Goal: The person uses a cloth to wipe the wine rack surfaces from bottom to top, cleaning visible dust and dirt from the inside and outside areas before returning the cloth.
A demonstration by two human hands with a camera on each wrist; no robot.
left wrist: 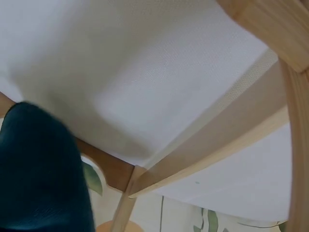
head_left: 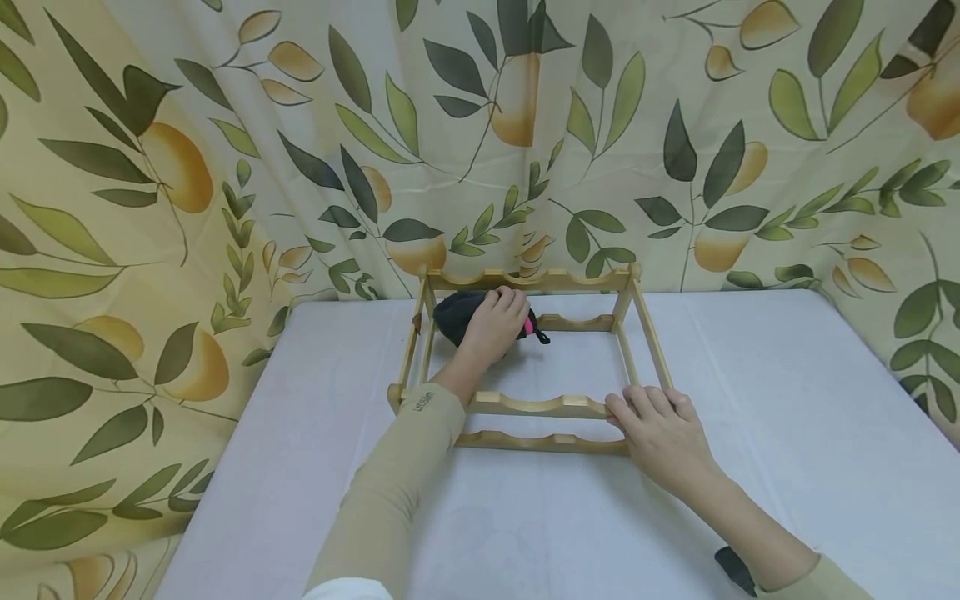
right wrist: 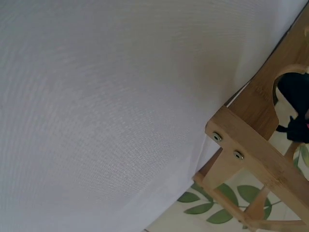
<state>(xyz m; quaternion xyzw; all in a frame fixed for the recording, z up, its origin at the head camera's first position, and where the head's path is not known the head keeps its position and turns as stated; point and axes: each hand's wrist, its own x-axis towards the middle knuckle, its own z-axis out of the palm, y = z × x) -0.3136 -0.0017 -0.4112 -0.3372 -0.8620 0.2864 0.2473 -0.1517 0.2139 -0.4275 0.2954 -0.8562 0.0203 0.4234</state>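
Black pouch (head_left: 453, 315): left hand (head_left: 495, 325), nearer of two, fingers curled round it; body at 9 o'clock from them, long axis about 9-to-3 | within wooden rack (head_left: 558, 407) outline, toward 10 o'clock | right hand (head_left: 663, 433): fingers gripping rack's 5 o'clock corner | tabletop (head_left: 772, 375) beneath

Head view from above, forward and down; wrist views close-up, wooden rack (head_left: 568, 407) in all three.

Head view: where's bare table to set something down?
Free: the table, left of the rack up to the curtain, and right of the rack. Crowded: the rack's far left part, where the left hand holds a dark pouch, and its near right corner, gripped by the right hand.
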